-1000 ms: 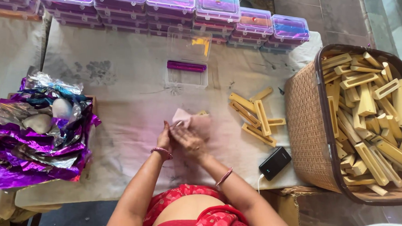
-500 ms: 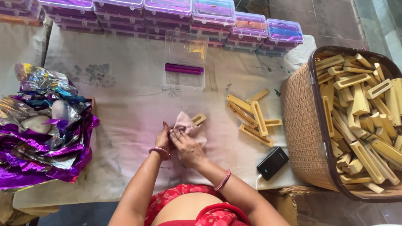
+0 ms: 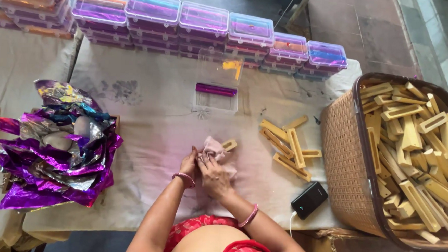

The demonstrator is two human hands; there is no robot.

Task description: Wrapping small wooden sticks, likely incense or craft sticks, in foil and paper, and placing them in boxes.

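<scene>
Both hands are working near the tabletop's front edge: left hand (image 3: 188, 165) and right hand (image 3: 215, 175) are pinching a pink cloth (image 3: 216, 150) around a wooden piece (image 3: 228, 144) (half hidden).

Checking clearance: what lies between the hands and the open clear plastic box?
Head view: only bare beige cloth lies between the hands and open clear plastic box.
</scene>
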